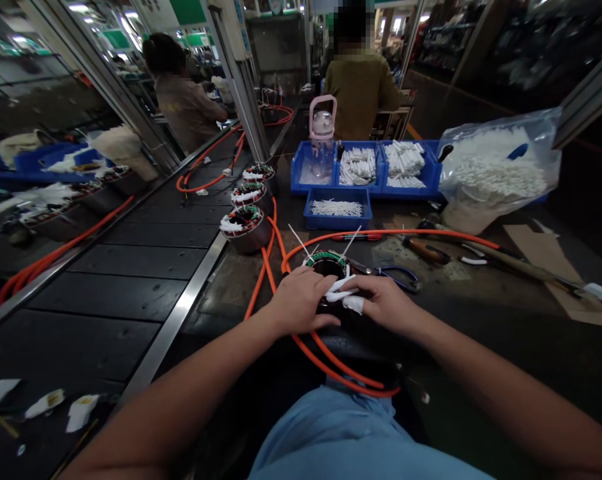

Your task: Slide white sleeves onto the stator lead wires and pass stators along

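A round motor stator [325, 259] with a green inner ring stands on the bench in front of me. Thin white sticks [351, 243] rise from its rim. My left hand [303, 299] curls over the near left of the stator, fingers bent onto it and thumb apart. From the right, my right hand [388, 303] pinches white sleeving [339, 291] at the near rim. White wrapping covers the tip of my right thumb. My fingers hide the near part of the stator. Orange cables [325, 357] run beneath my left wrist toward my lap.
Several other stators [245, 227] stand beside the conveyor [125, 280]. Blue bins [361, 188] of white tubes and a blue tray [338, 220] of thin sticks lie beyond. Pliers [401, 275], a screwdriver [425, 250] and a plastic bag [501, 167] are right. Two people work farther off.
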Available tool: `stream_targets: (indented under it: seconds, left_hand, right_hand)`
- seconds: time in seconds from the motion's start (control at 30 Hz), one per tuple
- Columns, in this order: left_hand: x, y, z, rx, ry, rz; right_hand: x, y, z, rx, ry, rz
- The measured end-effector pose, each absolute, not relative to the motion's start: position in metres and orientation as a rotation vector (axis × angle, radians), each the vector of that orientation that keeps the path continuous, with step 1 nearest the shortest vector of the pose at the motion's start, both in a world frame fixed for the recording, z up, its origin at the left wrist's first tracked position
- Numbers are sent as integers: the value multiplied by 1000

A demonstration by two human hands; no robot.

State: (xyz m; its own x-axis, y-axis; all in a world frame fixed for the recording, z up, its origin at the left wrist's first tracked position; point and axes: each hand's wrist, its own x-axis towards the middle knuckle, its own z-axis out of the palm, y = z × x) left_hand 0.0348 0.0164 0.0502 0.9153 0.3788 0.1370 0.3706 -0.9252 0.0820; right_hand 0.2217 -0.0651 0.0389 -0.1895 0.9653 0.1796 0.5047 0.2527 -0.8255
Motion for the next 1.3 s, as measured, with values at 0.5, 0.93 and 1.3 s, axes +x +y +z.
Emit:
stream_targets:
  seconds: [0.5,0.93,1.3]
  left_hand:
    - [40,12,35,2973,719,357]
    - [34,26,62,2784,521,126]
    - [29,34,71,2771,359,86]
  right_hand:
    - [177,-86,22,-1489,-2036,-204]
    - [211,-63,61,-1728,-1907,726]
    - [202,-28,104,-1886,-2521,622]
